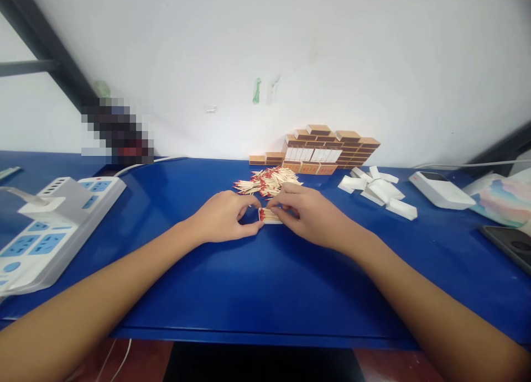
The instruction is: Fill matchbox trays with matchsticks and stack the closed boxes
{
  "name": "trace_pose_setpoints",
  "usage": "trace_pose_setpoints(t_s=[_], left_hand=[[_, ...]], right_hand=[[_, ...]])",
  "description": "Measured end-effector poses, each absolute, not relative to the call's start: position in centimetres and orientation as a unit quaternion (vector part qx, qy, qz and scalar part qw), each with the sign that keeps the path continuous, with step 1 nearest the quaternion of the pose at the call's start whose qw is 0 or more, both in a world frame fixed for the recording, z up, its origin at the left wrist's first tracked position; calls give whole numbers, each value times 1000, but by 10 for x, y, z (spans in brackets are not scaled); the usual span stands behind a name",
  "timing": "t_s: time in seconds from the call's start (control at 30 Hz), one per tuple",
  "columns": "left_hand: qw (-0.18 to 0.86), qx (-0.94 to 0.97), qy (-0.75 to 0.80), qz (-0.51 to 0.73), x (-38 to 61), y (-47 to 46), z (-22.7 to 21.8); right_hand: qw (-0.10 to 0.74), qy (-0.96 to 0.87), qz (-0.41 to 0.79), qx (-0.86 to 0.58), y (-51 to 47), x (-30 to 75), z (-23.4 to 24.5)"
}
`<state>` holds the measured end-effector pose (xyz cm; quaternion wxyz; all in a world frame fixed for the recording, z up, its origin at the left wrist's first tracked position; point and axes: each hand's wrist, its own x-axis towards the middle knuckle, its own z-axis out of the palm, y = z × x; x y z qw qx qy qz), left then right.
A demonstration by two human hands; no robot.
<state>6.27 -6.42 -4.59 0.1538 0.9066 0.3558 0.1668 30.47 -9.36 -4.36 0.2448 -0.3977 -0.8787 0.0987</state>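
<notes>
At the centre of the frame, a small white tray (272, 223) of red-tipped matches (267, 215) sits on the blue surface (265, 282). The left hand (222, 216) has its fingers parted just enough to hold the tray's left end; the right hand (315, 213) has its fingers nearly together over the right end, though I can't tell whether they grip anything. Just beyond lies a loose match pile (276, 178).

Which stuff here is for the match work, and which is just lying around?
Seems part of the job:
- match pile
- small tray of matches, between both hands
- loose white trays
- stacked matchboxes

Probably just lying about:
- power strip
- white device
- colourful packet
</notes>
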Motion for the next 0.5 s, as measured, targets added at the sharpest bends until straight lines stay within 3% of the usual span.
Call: trace_pose_setpoints(t_s=[0.5], left_hand=[[155,904,363,163,64,-65,-45]], right_hand=[[238,-875,116,-404,-93,304,-45]])
